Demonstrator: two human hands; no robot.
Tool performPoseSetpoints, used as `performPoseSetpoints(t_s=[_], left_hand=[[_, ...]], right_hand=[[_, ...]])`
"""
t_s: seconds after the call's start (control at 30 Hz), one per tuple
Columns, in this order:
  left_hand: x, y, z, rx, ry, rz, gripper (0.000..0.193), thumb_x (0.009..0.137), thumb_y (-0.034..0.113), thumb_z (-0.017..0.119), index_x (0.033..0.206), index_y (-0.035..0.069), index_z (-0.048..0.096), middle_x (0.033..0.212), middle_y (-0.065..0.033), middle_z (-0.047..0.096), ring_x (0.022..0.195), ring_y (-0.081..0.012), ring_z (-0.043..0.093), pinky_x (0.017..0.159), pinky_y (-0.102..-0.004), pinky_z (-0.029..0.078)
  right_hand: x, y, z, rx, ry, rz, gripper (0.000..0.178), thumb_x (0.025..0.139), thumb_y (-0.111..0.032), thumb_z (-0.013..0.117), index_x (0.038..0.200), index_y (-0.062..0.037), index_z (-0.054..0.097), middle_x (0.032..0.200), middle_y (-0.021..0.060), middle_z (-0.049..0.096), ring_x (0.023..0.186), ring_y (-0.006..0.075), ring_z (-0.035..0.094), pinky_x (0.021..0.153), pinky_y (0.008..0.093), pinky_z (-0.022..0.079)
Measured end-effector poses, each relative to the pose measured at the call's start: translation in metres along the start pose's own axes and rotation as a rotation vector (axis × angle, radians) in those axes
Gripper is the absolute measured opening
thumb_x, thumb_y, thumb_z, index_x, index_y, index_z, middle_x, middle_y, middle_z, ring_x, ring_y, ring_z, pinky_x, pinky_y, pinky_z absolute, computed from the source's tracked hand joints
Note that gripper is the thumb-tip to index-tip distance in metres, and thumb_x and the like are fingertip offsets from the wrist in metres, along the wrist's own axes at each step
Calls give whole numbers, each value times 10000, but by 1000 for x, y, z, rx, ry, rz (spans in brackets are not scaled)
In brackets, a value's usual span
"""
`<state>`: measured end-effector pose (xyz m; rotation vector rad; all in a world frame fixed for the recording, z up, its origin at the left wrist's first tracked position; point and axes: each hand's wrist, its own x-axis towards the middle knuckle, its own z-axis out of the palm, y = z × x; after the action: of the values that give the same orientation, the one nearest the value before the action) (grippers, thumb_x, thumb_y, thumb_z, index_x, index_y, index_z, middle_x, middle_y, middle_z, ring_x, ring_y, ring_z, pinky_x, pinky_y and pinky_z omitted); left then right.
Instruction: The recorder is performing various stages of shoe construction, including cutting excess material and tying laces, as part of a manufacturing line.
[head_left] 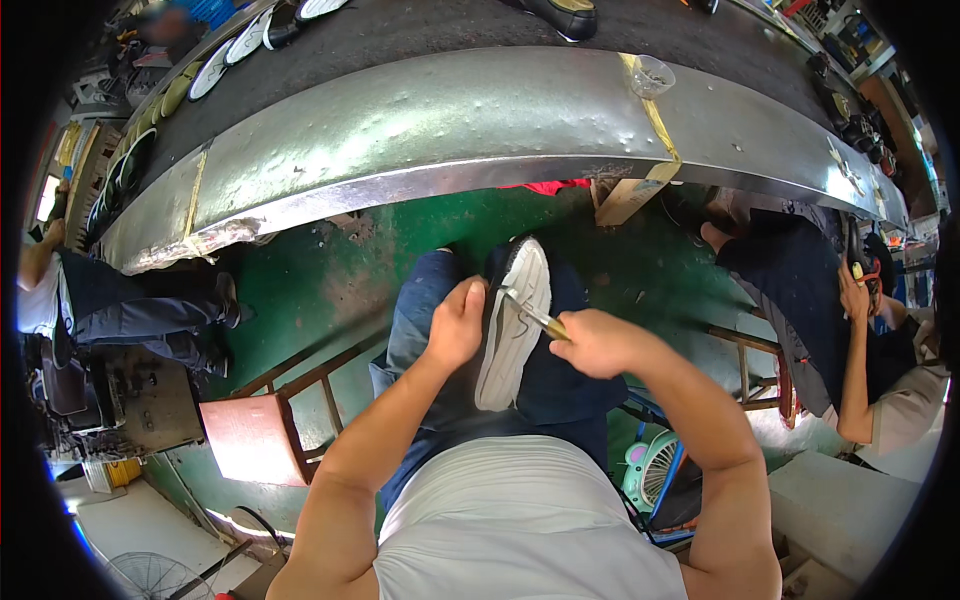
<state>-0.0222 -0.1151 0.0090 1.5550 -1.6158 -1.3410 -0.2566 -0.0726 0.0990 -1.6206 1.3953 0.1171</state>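
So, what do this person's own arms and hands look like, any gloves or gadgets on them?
No gadgets: the left hand and right hand are ungloved. The left arm and right arm show no sleeve, watch or cable. The top is plain whitish.

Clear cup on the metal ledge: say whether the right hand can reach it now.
Probably not to grasp, since the right hand holds a tool over the shoe; yet nothing visible blocks the way to the cup.
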Motion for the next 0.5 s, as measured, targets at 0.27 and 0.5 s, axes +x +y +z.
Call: performPoseSetpoints(t_s=[0.27, 0.5], left_hand=[[23, -8, 6, -686, -453, -287, 789, 954, 512, 635, 1536, 63, 348, 1444, -85, 518, 1367, -208, 427, 1155, -368, 302], [32, -4, 9, -602, -481, -270, 708, 927, 371, 725, 1488, 55, 431, 1326, -86, 604, 1198, -187, 565, 1053, -347, 432]], right_hand=[[18, 4, 114, 508, 463, 32, 247, 940, -227, 623, 1027, 3, 608, 877, 234, 662, 856, 445, 650, 769, 483, 510], [11, 56, 99, 1242, -56, -3, 349, 958, -204, 638, 1225, 16, 589, 1030, 123, 694, 931, 236, 699, 739, 371, 577]])
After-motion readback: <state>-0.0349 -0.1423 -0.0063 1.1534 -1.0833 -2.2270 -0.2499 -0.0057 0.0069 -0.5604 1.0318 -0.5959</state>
